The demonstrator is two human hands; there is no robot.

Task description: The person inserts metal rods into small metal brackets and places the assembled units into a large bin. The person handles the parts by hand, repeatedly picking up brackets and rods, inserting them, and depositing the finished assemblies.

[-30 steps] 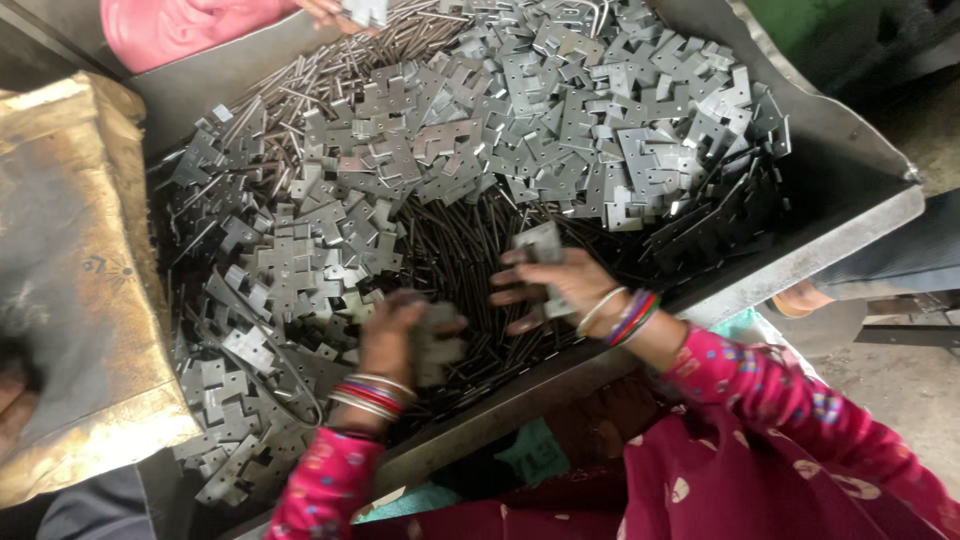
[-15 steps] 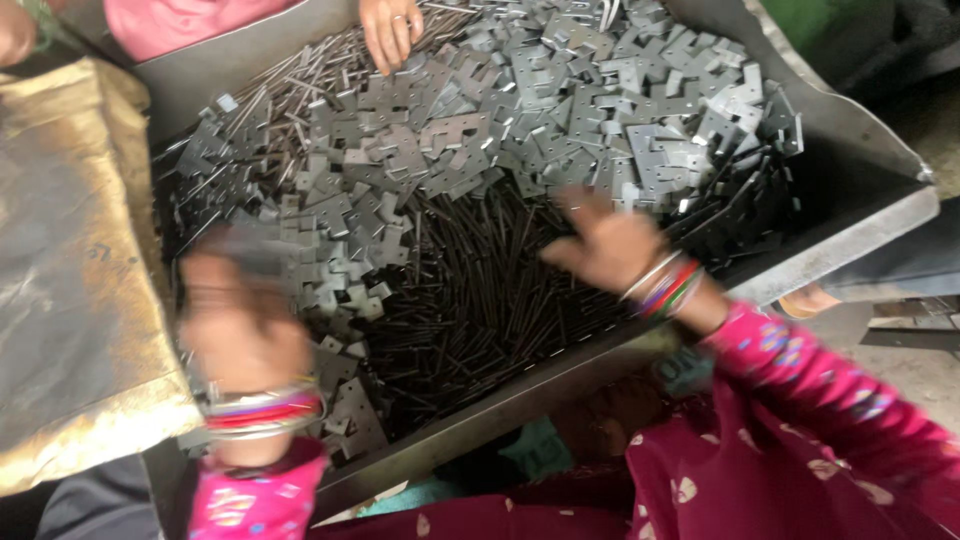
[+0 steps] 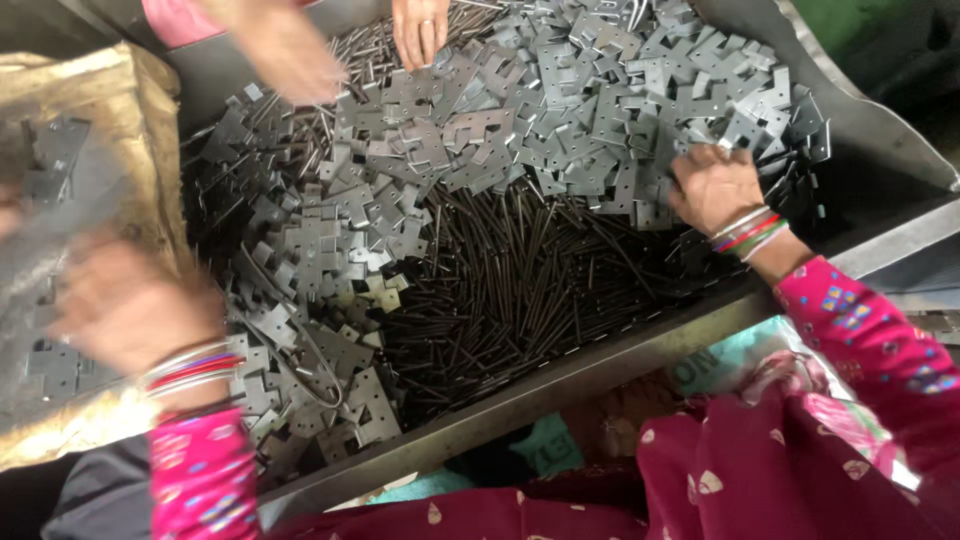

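— So, the grey stamped plates (image 3: 600, 110) lie heaped across the far side of the metal tray (image 3: 890, 240), over a bed of dark pins (image 3: 520, 290). My right hand (image 3: 712, 187) rests on the pile's edge, fingers curled onto a few plates.

— And the left?

— My left hand (image 3: 125, 305) is a blur over the brass-coloured sheet (image 3: 90, 110); I can't tell its fingers. I'd pinch plates flat, clear of pins.

— Anyone else?

— Another person's hand (image 3: 420, 30) works the far rim.

Your left hand (image 3: 125, 305) at the left of the frame is motion-blurred, so its grip can't be read. Your right hand (image 3: 712, 185) has its fingertips buried in the grey plates (image 3: 600, 110) (grip unclear too). A co-worker's hands (image 3: 420, 30) are cut off by the top edge, one smeared.
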